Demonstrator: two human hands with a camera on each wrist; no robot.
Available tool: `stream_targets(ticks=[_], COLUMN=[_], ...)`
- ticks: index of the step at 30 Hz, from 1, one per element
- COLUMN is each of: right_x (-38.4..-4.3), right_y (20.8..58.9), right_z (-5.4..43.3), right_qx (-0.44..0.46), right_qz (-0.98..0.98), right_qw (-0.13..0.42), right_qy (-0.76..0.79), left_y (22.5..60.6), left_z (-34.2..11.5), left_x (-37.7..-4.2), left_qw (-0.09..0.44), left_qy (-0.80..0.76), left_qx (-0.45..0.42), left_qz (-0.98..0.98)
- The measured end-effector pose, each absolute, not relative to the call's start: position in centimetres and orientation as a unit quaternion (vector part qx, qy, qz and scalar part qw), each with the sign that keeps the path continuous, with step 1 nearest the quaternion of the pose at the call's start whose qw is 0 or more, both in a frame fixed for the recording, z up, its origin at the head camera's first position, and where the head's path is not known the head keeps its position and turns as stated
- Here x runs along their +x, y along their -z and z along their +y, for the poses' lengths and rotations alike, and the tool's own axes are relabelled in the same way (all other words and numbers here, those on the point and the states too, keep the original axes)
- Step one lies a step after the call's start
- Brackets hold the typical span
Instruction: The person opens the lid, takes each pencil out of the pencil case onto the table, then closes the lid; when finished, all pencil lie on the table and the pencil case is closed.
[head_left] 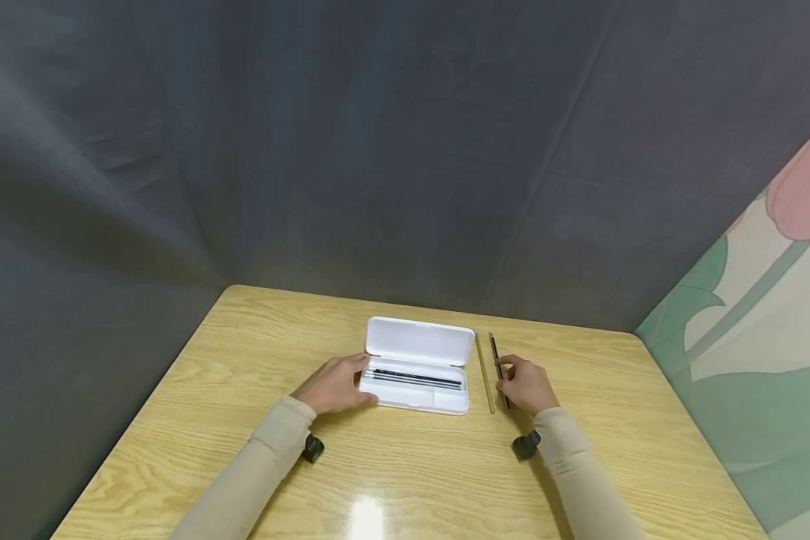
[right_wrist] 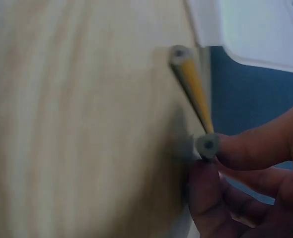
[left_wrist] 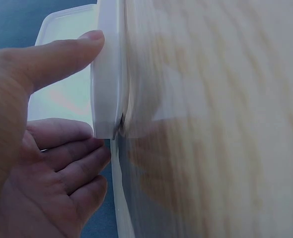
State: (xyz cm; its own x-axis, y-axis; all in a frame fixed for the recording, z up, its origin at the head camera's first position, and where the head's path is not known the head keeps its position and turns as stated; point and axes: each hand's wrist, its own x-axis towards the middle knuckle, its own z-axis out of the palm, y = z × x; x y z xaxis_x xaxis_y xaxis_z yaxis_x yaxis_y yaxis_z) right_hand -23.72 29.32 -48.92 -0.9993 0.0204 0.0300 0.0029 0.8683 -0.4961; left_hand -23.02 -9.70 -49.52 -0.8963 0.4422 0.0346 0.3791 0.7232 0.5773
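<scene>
A white pencil case (head_left: pixel 418 341) lies with its lid raised on the wooden table. Several dark and grey pencils (head_left: pixel 415 377) lie side by side in its tray. My left hand (head_left: pixel 334 384) grips the case's left end, thumb at the front wall and fingers by the hinge side. To the right of the case my right hand (head_left: pixel 528 384) pinches a black pencil (head_left: pixel 494 346) between thumb and fingers; the pencil's blunt end (right_wrist: pixel 208 146) faces the right wrist camera. Between the case and that pencil lies a yellow-gold pencil (head_left: pixel 484 371).
The wooden table (head_left: pixel 405 465) has a far edge close behind the case. A dark curtain (head_left: pixel 391 165) hangs behind and to the left. On the right is a flower-patterned cloth (head_left: pixel 763 337). Each wrist wears a small black camera (head_left: pixel 526 445).
</scene>
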Motion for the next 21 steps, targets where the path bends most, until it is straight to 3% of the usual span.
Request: stream_targets(ticks=[6, 10, 14, 16, 21], right_x=[-24.1, -23.7, -23.1, -22.9, -23.7], right_y=[48.7, 48.1, 46.4, 45.9, 46.7], right_z=[28.9, 27.8, 24.9, 23.3, 20.6], right_qx=[0.011, 0.046, 0.146, 0.207, 0.274], right_qz=[-0.973, -0.967, -0.939, -0.929, -0.929], right_qw=[0.019, 0.115, 0.202, 0.193, 0.100], right_qy=[-0.230, -0.223, -0.238, -0.241, -0.229], left_y=[49.4, 49.4, 49.4, 49.4, 49.4], left_z=[-9.7, -9.8, -9.9, -9.9, -9.8], left_x=[-23.1, -23.0, -23.0, -23.1, -23.3], left_qw=[0.046, 0.052, 0.050, 0.047, 0.043], left_qy=[-0.298, -0.296, -0.291, -0.291, -0.290], left_qx=[0.227, 0.224, 0.224, 0.225, 0.225], left_qz=[0.926, 0.927, 0.929, 0.929, 0.929])
